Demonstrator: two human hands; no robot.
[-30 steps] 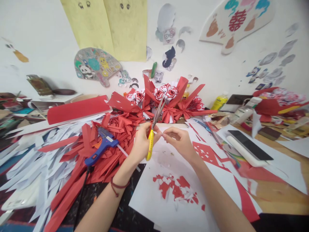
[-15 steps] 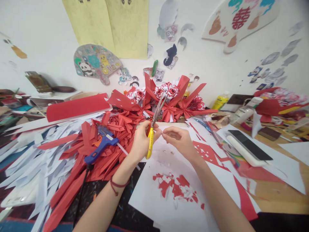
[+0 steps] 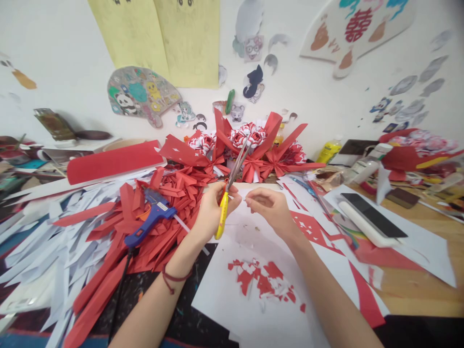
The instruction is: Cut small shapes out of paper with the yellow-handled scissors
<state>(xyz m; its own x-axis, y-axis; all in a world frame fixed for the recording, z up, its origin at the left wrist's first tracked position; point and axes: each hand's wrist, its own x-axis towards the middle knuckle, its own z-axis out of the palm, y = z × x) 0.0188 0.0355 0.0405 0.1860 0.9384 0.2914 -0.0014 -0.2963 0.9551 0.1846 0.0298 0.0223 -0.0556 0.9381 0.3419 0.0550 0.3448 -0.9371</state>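
Observation:
My left hand (image 3: pixel 213 209) is closed on scissors (image 3: pixel 224 210) with yellow handles, their metal blades pointing up and away from me. The blades stand slightly apart. Close by on the right, my right hand (image 3: pixel 270 207) has its thumb and fingertips pinched together; whatever they hold, if anything, is too small to make out. A narrow gap separates the two hands. Below them, red and white paper scraps (image 3: pixel 266 280) lie in a loose heap on a white sheet of paper (image 3: pixel 213 299).
Folded red paper strips (image 3: pixel 163 241), white strips (image 3: pixel 39 241) and a blue glue gun (image 3: pixel 152 222) lie on the left. Red paper bouquets (image 3: pixel 250 137) stand against the wall. On the right are a black phone (image 3: pixel 373 215), a red patterned sheet (image 3: pixel 310 227) and a yellow bottle (image 3: pixel 329 151).
The view has shifted slightly. The scissors' handles have tilted a little to the left, and my hands are marginally farther apart. The scrap heap looks the same.

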